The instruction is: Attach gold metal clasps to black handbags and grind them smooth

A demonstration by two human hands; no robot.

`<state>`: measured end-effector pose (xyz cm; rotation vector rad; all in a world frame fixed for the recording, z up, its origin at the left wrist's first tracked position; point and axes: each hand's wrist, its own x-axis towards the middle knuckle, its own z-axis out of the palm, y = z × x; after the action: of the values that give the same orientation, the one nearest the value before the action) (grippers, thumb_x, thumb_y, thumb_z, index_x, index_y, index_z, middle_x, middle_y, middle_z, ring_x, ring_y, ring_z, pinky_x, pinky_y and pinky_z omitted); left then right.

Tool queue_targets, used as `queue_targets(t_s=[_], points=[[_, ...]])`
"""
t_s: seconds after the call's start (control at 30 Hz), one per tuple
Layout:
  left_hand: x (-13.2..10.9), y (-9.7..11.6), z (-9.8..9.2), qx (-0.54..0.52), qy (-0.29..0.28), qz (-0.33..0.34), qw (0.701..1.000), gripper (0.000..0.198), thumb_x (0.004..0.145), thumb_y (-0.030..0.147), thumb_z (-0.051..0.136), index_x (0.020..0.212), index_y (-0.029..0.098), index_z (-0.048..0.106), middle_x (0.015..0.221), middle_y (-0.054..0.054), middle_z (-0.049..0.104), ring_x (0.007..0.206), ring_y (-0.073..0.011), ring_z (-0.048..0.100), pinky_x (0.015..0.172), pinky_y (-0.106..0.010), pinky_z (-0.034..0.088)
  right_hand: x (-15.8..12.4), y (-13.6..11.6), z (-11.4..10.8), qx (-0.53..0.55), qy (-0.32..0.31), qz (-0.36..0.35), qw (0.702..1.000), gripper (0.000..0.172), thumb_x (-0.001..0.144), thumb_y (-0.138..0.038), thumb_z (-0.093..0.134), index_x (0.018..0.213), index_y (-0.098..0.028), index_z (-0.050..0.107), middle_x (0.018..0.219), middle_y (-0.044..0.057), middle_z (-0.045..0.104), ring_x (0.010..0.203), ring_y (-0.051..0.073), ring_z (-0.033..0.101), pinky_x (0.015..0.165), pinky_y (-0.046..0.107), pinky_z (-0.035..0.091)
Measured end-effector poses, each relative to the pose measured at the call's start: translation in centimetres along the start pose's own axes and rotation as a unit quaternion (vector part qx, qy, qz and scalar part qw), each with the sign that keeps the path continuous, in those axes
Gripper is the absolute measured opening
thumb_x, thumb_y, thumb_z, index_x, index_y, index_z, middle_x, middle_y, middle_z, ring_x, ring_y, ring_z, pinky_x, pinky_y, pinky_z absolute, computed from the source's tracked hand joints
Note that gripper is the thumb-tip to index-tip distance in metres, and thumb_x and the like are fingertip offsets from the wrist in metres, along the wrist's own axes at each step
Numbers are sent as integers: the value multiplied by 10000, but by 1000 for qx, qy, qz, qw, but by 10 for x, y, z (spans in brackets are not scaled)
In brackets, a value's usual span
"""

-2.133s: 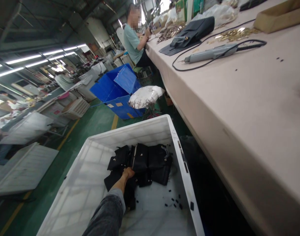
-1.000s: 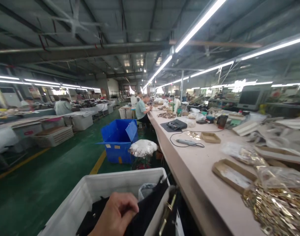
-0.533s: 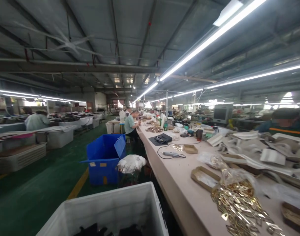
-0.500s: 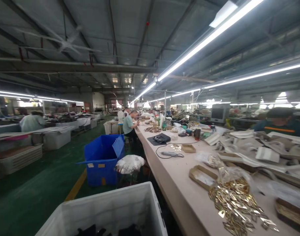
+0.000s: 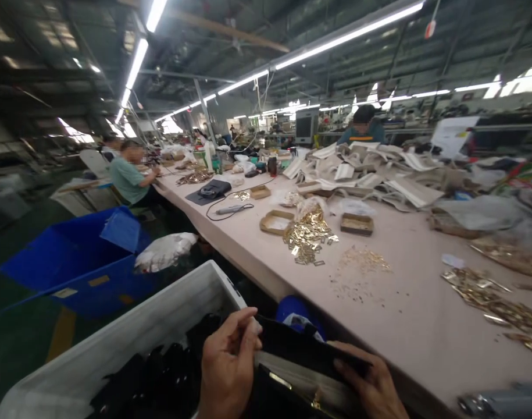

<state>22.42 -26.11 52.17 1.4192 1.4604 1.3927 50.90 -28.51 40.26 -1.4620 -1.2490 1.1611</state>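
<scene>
A black bag [image 5: 300, 343] with a pale lining and gold-coloured zipper parts is at the bottom of the head view, between my two hands. My right hand [image 5: 372, 381] grips its right edge, thumb on the near side and fingers behind. At the bag's left end, my left hand [image 5: 228, 364] is closed in a pinch. Something small and whitish shows at those fingertips, too small to name. Below and left of my left hand, dark pieces [image 5: 161, 372] lie in a white plastic bin [image 5: 130, 343].
A long table [image 5: 422, 331] carries heaps of gold-coloured metal fittings [image 5: 307, 235], small trays [image 5: 356, 224], a corded tool [image 5: 233, 209] and piled beige pieces [image 5: 370, 174]. A blue bin [image 5: 74, 250] stands left. One person [image 5: 128, 174] sits left; another [image 5: 364, 128] is behind the pile.
The view has swung right and down, bringing more of the table into sight. Both my hands and the black bag have come into view; neither hand showed before.
</scene>
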Motion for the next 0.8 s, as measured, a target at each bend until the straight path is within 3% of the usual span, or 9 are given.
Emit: queue_targets(t_s=[0.07, 0.17, 0.27, 0.33, 0.4, 0.5, 0.63, 0.8], points=[[-3, 14, 17, -77, -79, -81, 991, 440, 894, 572, 687, 1115, 194, 735, 724, -48, 731, 531, -164, 665, 478, -238, 519, 2, -4, 0, 15, -13, -8, 1000, 453, 810, -599, 742, 1133, -290, 814, 1293, 83, 725, 1316, 406, 583, 1199, 583, 371], [-2, 28, 47, -155, -180, -190, 953, 599, 845, 697, 674, 1073, 147, 739, 646, -65, 726, 449, -152, 653, 394, -196, 453, 3, -15, 0, 26, -33, -28, 999, 413, 841, -564, 736, 1136, -286, 812, 1257, 82, 742, 1275, 384, 616, 1181, 558, 393], [-1, 28, 72, -203, -232, -236, 921, 515, 792, 610, 780, 903, 107, 764, 674, -113, 761, 478, -155, 687, 428, -190, 488, 1, -24, -2, 34, -41, -34, 998, 387, 860, -541, 728, 1142, -289, 810, 1240, 83, 750, 1234, 371, 644, 1150, 539, 429], [-2, 21, 84, -233, -223, -235, 917, 417, 697, 458, 897, 842, 91, 762, 709, -132, 782, 527, -164, 711, 487, -205, 534, -1, -26, -6, 38, -38, -31, 998, 399, 867, -538, 723, 1160, -278, 804, 1250, 94, 744, 1233, 372, 644, 1146, 539, 433], [-5, 13, 92, -259, -205, -228, 916, 433, 640, 343, 941, 937, 85, 762, 753, -140, 801, 581, -182, 736, 545, -231, 572, -1, -23, -9, 46, -27, -26, 998, 423, 860, -544, 728, 1169, -263, 801, 1260, 104, 739, 1250, 375, 634, 1158, 541, 421], [-9, -1, 100, -274, -215, -205, 915, 512, 683, 314, 926, 1098, 89, 728, 826, -150, 817, 644, -220, 771, 604, -280, 614, 2, -14, -13, 58, -14, -17, 998, 442, 842, -557, 744, 1155, -252, 806, 1250, 109, 742, 1252, 376, 632, 1160, 545, 419], [-14, -14, 111, -255, -220, -148, 930, 409, 748, 303, 896, 1067, 104, 734, 877, -145, 823, 734, -279, 803, 690, -348, 657, 9, -4, -17, 64, -27, -29, 997, 415, 849, -540, 749, 1148, -260, 808, 1240, 105, 747, 1244, 372, 634, 1151, 543, 420], [-15, -25, 125, -226, -195, -99, 949, 323, 828, 315, 841, 1095, 149, 767, 913, -119, 830, 785, -287, 809, 746, -375, 674, 12, -4, -21, 59, -20, -20, 998, 404, 845, -537, 745, 1126, -255, 815, 1212, 103, 756, 1220, 372, 648, 1119, 527, 452]])
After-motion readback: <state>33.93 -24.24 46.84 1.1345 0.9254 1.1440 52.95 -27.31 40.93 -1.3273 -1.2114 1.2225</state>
